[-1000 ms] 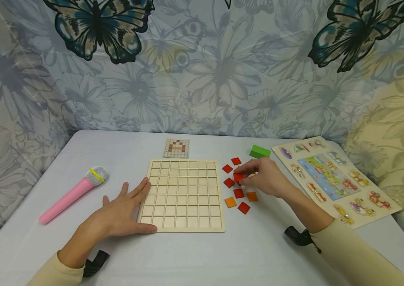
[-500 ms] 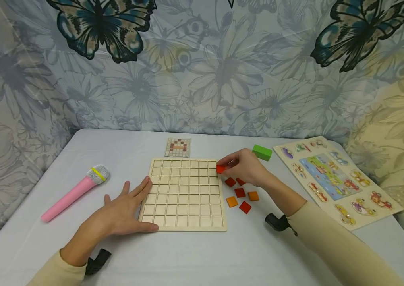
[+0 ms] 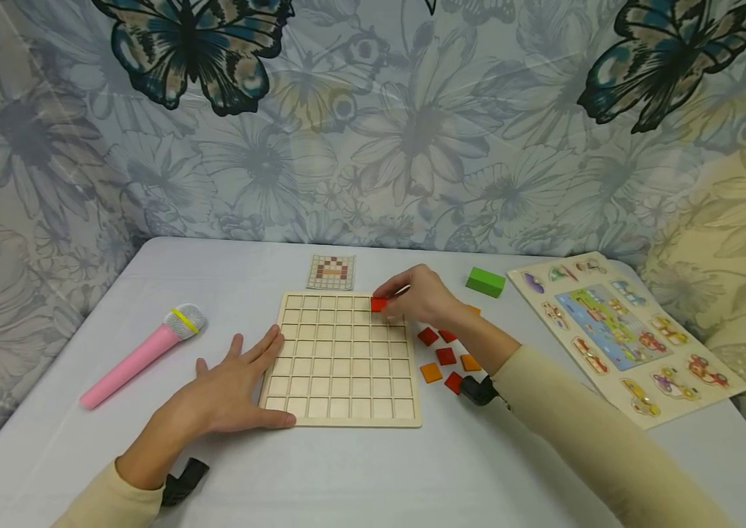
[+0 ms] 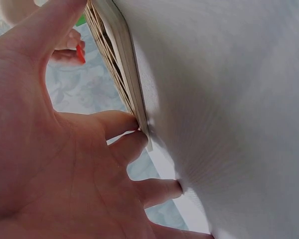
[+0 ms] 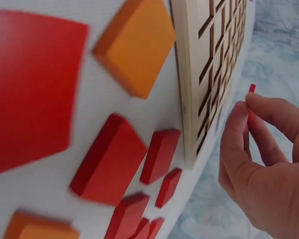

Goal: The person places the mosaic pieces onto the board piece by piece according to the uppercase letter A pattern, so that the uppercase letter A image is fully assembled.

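Observation:
A square wooden grid board [image 3: 339, 367] lies on the white table. My left hand [image 3: 224, 396] rests at its left side, fingers spread, with the thumb at the front left corner and fingertips along the edge. In the left wrist view, two fingertips [image 4: 134, 142] touch the board's side while others reach the cloth. My right hand [image 3: 422, 297] pinches a red square tile [image 3: 378, 303] between thumb and fingers, over the board's back row toward the right. The right wrist view shows that tile [image 5: 252, 88] edge-on, partly hidden by the fingers.
Several red tiles [image 3: 445, 356] and orange tiles [image 3: 430, 372] are scattered right of the board. A pattern card [image 3: 331, 272] lies behind it. A green block [image 3: 485, 281] and a picture puzzle board [image 3: 623, 337] are farther right. At left lies a pink toy microphone [image 3: 141, 357].
My right hand has carried the red tile leftward from the loose tiles to over the board's back rows. The left hand stays at the board's left edge.

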`<state>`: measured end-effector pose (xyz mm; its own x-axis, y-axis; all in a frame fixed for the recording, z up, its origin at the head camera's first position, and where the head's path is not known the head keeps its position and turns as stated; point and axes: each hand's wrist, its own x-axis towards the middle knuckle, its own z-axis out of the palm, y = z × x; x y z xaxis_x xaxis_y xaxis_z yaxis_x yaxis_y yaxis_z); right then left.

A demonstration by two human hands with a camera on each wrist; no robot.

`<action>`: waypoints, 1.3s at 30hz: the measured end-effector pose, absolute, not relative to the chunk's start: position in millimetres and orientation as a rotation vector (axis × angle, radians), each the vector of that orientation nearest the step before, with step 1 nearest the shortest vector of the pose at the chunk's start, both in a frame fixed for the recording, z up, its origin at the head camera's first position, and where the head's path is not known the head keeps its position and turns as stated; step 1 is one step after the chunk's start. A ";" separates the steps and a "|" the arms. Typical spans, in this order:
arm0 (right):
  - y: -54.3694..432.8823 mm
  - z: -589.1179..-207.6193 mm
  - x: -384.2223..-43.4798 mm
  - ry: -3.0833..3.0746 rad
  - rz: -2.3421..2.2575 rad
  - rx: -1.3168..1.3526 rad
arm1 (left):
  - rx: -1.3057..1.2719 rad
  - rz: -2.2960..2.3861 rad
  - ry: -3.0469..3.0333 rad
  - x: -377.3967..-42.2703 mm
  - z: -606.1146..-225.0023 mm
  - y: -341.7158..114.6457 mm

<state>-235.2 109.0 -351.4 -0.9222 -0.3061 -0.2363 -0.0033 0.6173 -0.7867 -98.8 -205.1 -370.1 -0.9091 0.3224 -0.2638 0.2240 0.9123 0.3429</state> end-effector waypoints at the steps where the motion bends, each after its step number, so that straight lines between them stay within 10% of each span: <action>1: 106.6 -352.0 -237.1 2.489 -1.226 -0.253 | 0.405 0.442 2.757 -98.7 -370.0 -205.2; 39: 50.9 -364.7 -260.6 2.521 -1.188 -0.321 | 0.397 0.442 2.758 -98.7 -369.9 -203.7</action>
<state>-260.6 50.9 -364.7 -0.9185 -0.3398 -0.2023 -0.0604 0.6261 -0.7774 -98.7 -203.7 -369.9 -0.9104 0.3174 -0.2654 0.2186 0.9136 0.3428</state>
